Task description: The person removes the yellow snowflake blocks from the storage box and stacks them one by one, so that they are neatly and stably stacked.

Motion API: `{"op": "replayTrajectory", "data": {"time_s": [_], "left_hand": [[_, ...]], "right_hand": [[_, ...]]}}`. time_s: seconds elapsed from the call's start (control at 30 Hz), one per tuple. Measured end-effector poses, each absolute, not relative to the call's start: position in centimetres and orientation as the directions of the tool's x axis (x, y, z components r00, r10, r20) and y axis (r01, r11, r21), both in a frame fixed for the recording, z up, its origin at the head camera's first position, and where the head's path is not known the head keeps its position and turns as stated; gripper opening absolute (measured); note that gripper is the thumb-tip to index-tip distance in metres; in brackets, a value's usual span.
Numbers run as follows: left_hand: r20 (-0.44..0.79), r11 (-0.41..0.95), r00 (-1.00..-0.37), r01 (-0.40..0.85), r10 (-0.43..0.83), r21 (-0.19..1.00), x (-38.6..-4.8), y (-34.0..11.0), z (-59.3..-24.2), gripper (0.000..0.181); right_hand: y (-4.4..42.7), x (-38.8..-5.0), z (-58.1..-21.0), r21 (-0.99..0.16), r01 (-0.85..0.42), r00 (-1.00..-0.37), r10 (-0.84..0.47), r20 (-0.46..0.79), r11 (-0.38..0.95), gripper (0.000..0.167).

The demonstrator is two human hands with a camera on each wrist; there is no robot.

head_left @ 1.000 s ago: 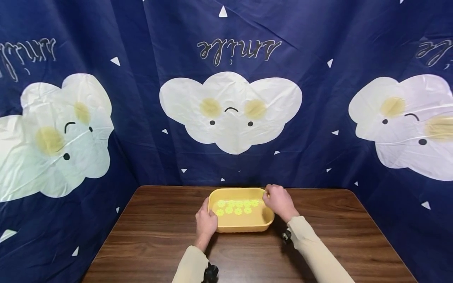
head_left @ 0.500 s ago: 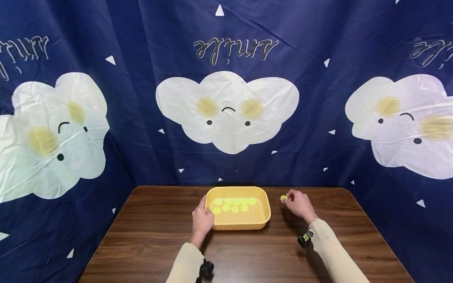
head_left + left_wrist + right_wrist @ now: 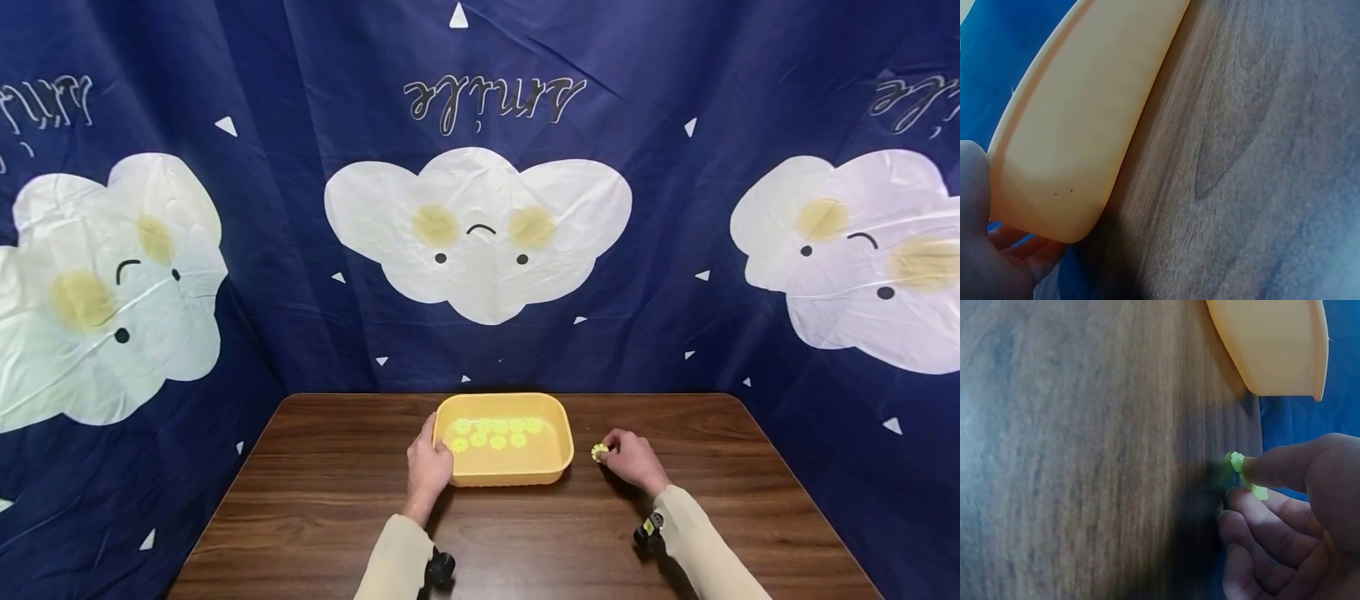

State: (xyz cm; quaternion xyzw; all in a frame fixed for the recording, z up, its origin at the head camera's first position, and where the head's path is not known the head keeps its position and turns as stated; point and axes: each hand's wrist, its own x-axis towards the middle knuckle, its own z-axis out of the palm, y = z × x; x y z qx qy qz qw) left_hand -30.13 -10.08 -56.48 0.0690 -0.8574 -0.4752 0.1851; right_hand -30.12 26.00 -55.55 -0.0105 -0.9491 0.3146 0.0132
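A yellow rectangular plastic tub (image 3: pixel 504 479) sits near the table's back edge. Its left end is gripped by my left hand (image 3: pixel 429 468), the thumb at the rim and the fingers around the outside, as the left wrist view also shows. Several yellow flower-shaped pieces (image 3: pixel 498 442) lie on the tub's floor in loose rows. To the right of the tub, my right hand (image 3: pixel 634 462) pinches a small yellow-green flower-shaped piece (image 3: pixel 599 452) between thumb and fingers. In the right wrist view part of this flower-shaped piece (image 3: pixel 1237 461) is hidden by the fingers.
The brown wood-grain table (image 3: pixel 525 546) has rounded back corners. Behind it and at both sides hangs a dark blue curtain (image 3: pixel 495 358) with upside-down clouds and lettering. A black wrist camera (image 3: pixel 441 569) is on the left wrist, another (image 3: pixel 648 531) on the right.
My right hand has left the tub's right end, holding a flower-shaped piece, then come down nearer me at the tub's right. My left hand stays on the tub, whose pieces look unmoved.
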Motion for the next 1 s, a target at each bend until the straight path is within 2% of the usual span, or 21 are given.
{"op": "replayTrajectory", "data": {"time_s": [0.4, 0.67, 1.0], "left_hand": [[0.236, 0.535, -0.927, 0.047, -0.291, 0.844, -30.03, -10.18, -56.30, 0.056], [0.239, 0.543, -0.925, 0.043, -0.297, 0.839, -29.94, -10.23, -56.27, 0.056], [0.215, 0.541, -0.929, 0.020, -0.300, 0.841, -29.92, -9.94, -56.18, 0.056]], "right_hand": [[25.77, -30.04, -55.78, -0.589, -0.004, -0.999, 0.021, 0.035, 0.808, 0.018], [25.60, -29.68, -55.35, -0.589, 0.021, -1.000, 0.018, -0.010, 0.808, 0.026], [25.79, -29.43, -55.66, -0.576, 0.003, -1.000, -0.002, -0.008, 0.818, 0.023]]}}
